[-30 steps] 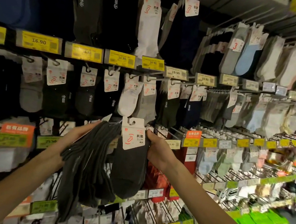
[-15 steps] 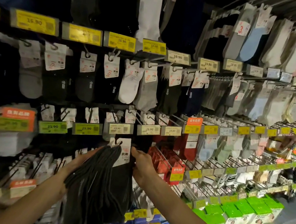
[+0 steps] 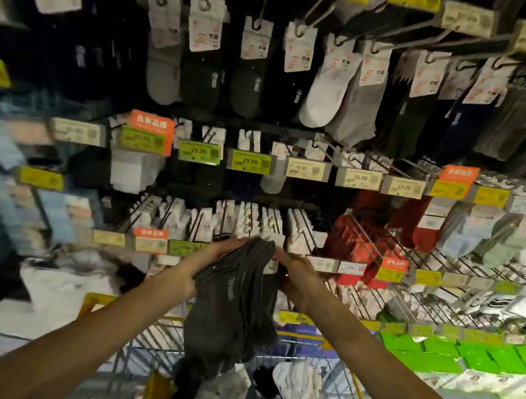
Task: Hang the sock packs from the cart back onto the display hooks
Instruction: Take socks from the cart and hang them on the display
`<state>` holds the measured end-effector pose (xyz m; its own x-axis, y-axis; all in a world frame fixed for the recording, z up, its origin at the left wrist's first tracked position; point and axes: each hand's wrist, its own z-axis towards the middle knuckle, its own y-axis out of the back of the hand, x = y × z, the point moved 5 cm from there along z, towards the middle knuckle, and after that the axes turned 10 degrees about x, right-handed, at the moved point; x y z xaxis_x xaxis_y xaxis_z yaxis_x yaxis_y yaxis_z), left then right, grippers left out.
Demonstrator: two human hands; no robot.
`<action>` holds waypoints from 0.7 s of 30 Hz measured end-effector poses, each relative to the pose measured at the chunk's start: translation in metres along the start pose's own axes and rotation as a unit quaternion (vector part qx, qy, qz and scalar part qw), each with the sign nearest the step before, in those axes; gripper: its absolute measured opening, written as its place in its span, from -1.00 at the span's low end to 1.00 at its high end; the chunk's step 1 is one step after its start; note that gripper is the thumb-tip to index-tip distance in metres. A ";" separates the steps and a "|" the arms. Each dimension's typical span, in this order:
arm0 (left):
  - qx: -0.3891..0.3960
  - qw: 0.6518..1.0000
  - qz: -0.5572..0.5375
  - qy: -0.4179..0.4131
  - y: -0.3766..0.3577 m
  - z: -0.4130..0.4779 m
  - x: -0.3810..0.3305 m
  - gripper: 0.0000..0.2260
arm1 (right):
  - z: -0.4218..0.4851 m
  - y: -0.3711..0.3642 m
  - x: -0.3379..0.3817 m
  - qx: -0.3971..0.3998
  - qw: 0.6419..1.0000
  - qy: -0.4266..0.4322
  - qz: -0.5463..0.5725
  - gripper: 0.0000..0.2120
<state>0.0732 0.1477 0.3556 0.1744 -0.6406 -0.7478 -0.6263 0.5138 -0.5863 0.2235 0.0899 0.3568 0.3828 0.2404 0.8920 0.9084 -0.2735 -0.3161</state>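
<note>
Sock packs (image 3: pixel 235 299), a soft dark-grey knit bundle, hang long axis straight down between both hands, over the wire cart (image 3: pixel 156 336). Left hand (image 3: pixel 209 264) grips the upper left side, right hand (image 3: pixel 298 277) clasps the top opposite. Thin wire display hooks (image 3: pixel 365 237) wait just behind and above; looks like a short lift forward.

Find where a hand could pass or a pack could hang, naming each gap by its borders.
Bare wire hooks right of the red packs, above the green boxes, look free. A gap between the white-carded packs and the red packs may be open. Crowded: the top sock row, the cart under the grey sock bundle in the left hand and right hand.
</note>
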 end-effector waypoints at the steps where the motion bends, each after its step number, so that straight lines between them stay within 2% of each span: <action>1: 0.024 1.000 -0.015 0.003 -0.004 -0.005 0.000 -0.74 | 0.002 -0.002 -0.002 0.003 1.000 0.000 -0.005 -0.56; 4: 0.031 0.999 -0.035 0.007 0.012 -0.011 0.002 -0.68 | 0.011 -0.010 -0.009 0.009 1.000 -0.007 -0.014 -0.66; 6: 0.039 0.998 -0.048 0.011 0.024 -0.016 0.002 -0.54 | 0.017 -0.021 -0.014 0.015 1.000 -0.017 -0.018 -0.79; 8: 0.059 0.996 -0.068 0.012 0.028 -0.020 -0.001 -0.44 | 0.022 -0.027 -0.016 0.018 0.999 -0.019 -0.029 -0.81; 11: 0.065 0.995 -0.067 0.016 0.044 -0.024 -0.003 -0.47 | 0.029 -0.038 -0.020 0.021 0.998 -0.019 -0.058 -0.73; 17: 0.082 0.993 -0.085 -0.024 0.069 -0.036 -0.011 -0.57 | 0.044 -0.056 -0.031 0.007 0.998 -0.011 -0.059 -0.75; 21: 0.069 0.990 -0.113 -0.037 0.099 -0.046 -0.016 -0.49 | 0.058 -0.075 -0.038 -0.006 0.998 -0.011 -0.063 -0.78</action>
<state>-0.0269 0.1823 0.3242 0.3570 -0.7076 -0.6097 -0.4558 0.4378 -0.7750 0.1508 0.1548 0.3278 0.2693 0.2947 0.9168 0.9477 -0.2505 -0.1978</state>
